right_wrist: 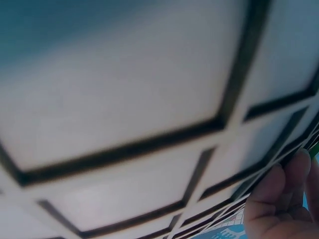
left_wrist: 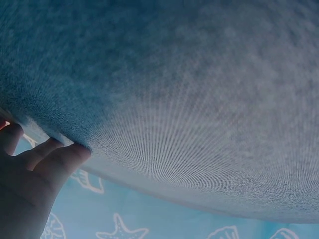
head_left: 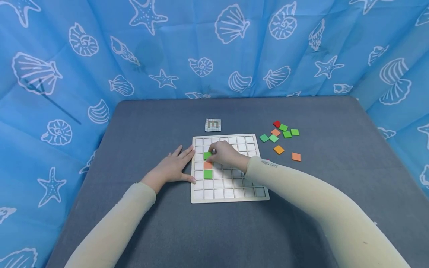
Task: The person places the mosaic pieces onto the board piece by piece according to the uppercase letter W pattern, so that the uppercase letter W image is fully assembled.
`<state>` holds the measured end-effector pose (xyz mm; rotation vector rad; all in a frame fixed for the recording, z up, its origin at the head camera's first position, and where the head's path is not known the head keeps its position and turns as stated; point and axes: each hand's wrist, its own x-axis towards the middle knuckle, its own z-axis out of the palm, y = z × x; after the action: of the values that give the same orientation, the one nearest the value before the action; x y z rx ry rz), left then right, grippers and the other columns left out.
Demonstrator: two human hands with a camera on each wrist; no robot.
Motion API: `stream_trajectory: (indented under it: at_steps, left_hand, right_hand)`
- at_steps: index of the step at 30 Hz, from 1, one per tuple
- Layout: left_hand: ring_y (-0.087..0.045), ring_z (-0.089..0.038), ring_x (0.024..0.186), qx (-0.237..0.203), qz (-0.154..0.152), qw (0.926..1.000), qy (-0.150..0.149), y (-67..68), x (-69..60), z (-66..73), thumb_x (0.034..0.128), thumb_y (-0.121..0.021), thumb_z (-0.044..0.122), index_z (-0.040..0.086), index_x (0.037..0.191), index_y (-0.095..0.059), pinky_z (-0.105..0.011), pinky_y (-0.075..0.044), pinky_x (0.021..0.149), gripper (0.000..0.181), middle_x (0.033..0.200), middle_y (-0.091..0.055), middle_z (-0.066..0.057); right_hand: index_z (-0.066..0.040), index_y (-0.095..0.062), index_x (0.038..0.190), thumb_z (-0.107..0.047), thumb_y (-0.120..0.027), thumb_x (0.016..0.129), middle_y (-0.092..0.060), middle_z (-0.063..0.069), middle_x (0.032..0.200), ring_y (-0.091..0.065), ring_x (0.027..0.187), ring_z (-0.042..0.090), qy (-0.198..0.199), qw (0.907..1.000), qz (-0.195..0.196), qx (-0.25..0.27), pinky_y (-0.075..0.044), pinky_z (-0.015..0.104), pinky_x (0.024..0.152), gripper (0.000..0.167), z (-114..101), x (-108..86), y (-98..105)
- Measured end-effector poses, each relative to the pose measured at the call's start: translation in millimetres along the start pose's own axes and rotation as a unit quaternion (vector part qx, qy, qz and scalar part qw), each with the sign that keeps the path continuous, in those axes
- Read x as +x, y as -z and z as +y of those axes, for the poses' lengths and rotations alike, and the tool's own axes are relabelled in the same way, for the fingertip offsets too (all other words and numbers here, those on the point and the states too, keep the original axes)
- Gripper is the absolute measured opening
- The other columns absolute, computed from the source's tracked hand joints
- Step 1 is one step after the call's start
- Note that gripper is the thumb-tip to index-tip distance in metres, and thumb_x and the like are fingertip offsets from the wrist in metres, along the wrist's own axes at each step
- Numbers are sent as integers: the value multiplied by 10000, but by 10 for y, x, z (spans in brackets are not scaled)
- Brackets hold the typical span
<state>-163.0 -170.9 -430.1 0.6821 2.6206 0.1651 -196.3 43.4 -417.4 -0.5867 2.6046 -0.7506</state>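
Observation:
A white grid board (head_left: 231, 200) lies on the table. Its second column from the left carries a green tile (head_left: 207, 156), an orange tile (head_left: 207, 165) and a lower green tile (head_left: 207, 174). My right hand (head_left: 226, 153) reaches over the board and pinches the upper green tile between thumb and fingers. In the right wrist view, the right hand's fingers (right_wrist: 283, 191) bend beside a sliver of green. With fingers spread, my left hand (head_left: 172, 166) rests against the board's left edge. The left wrist view shows the left hand (left_wrist: 37, 179) low at the side.
Loose tiles lie right of the board, among them a red tile (head_left: 276, 124), an amber tile (head_left: 279, 149) and an orange tile (head_left: 296, 156). A small pattern card (head_left: 213, 125) lies beyond the board. A blue shell-print curtain (head_left: 201, 44) surrounds the grey table (head_left: 161, 230).

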Motion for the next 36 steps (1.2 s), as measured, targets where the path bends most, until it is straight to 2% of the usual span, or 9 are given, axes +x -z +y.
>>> stream_trajectory:
  at_steps: [10,19,28,32,36]
  left_hand:
    - [-35,-392,1462,57,40,10000,28,-6,-1,15,785,-645,674,118,1574,-138,-621,-222,1099,1090,1630,-66,-55]
    - [-28,-387,1464,-91,11,10000,35,-10,-21,31,786,-662,655,123,1574,-150,-625,-206,1103,1079,1631,-63,-45]
    - [-36,-391,1463,-51,42,10000,15,-13,-17,26,781,-665,659,121,1573,-158,-629,-205,1101,1084,1631,-72,-52]
    - [-34,-391,1463,-15,48,10000,21,-11,-2,17,781,-666,661,119,1573,-154,-628,-204,1102,1087,1630,-70,-53]
    - [-36,-390,1464,-10,33,10000,48,-3,1,20,782,-668,661,119,1572,-157,-626,-206,1103,1086,1630,-75,-52]
  right_hand:
    - [2,-697,1126,-219,-754,868,-699,96,997,-603,787,163,36,9998,-8,189,-506,338,763,345,26,-33,24]
    - [7,-655,1217,-190,-707,906,-663,95,967,-600,815,183,-103,9962,-125,858,-505,339,744,372,128,-163,145]
    - [26,-659,1209,-143,-700,909,-644,76,870,-574,789,197,-13,9934,327,1095,-483,349,721,347,325,-424,394]
    - [45,-657,1198,-123,-693,912,-643,95,891,-564,790,217,-33,9912,475,1234,-474,341,694,334,430,-570,572]
    - [56,-648,1203,-113,-682,919,-649,120,948,-583,850,244,-37,9905,668,1204,-495,356,719,333,550,-715,777]
